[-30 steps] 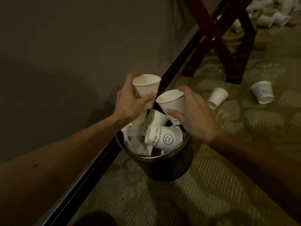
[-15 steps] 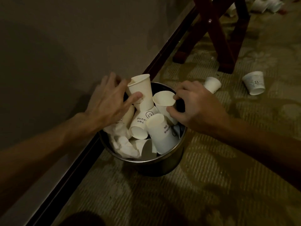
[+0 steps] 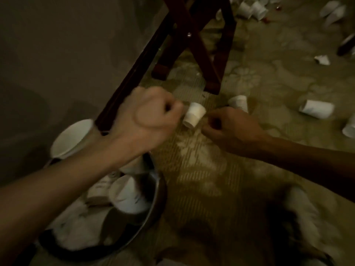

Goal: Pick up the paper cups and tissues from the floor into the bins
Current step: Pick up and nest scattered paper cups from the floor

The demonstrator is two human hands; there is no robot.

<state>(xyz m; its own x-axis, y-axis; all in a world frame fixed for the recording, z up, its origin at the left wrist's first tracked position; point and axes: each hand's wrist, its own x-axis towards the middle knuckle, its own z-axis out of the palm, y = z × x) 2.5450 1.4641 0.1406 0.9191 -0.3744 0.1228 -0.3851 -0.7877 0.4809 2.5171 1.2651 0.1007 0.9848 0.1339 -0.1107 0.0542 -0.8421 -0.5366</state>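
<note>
In the head view, the bin [image 3: 160, 191] stands at lower left by the wall, filled with cups [image 3: 130, 196] and tissues [image 3: 76, 227]. One cup [image 3: 194, 115] lies on the floor [image 3: 211, 179] between both hands. The left hand [image 3: 148, 118] has its grip curled tight near this cup; with the blur we cannot tell if it pinches it. The right hand [image 3: 230, 129] is just beside, its grip curled on nothing. We see loose cups [image 3: 317, 109] further right.

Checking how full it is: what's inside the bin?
Paper cups and crumpled tissue fill the bin; the left forearm covers its middle.
</note>
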